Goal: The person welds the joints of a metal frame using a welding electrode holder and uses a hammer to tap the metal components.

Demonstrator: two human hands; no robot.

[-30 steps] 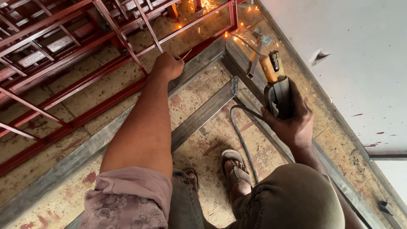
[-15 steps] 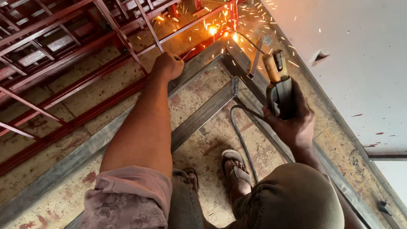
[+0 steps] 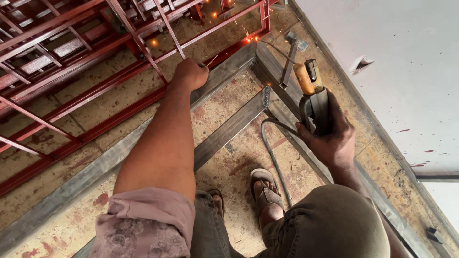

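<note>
Stained concrete floor [image 3: 229, 107], mottled tan and rust, carrying metal framework; pale wall [image 3: 406, 62] along the right side.

Nearest: the person's bent knees in olive trousers and a sandalled foot [image 3: 265, 191] planted on the floor beside a dark cable [image 3: 272, 153] that loops up toward the tool.

Right hand [image 3: 332, 138]: wrapped firmly round the black grip of a welding electrode holder [image 3: 313, 98] with an orange-brown upper handle, held upright above the grey steel. A thin welding rod [image 3: 277, 48] runs from its jaw toward the far corner.

Left hand [image 3: 190, 74]: clenched in a fist, arm extended, resting on the grey steel tube frame [image 3: 224, 136] and touching the slim bars of the red painted grille [image 3: 95, 102]; whether it pinches one bar cannot be told.

Grey frame: long rails lying flat on the floor, a cross-member meeting the right rail, rails joining in a corner further off.

Farthest: the corner joint [image 3: 256, 40], where red grille meets grey tube; small orange sparks scatter there and across the grille.

Step, as judged: tack-welding at that corner, arc seemingly weak or broken. Next move likely calls for a steady rod tip brought to the seam while the fist braces the work.
</note>
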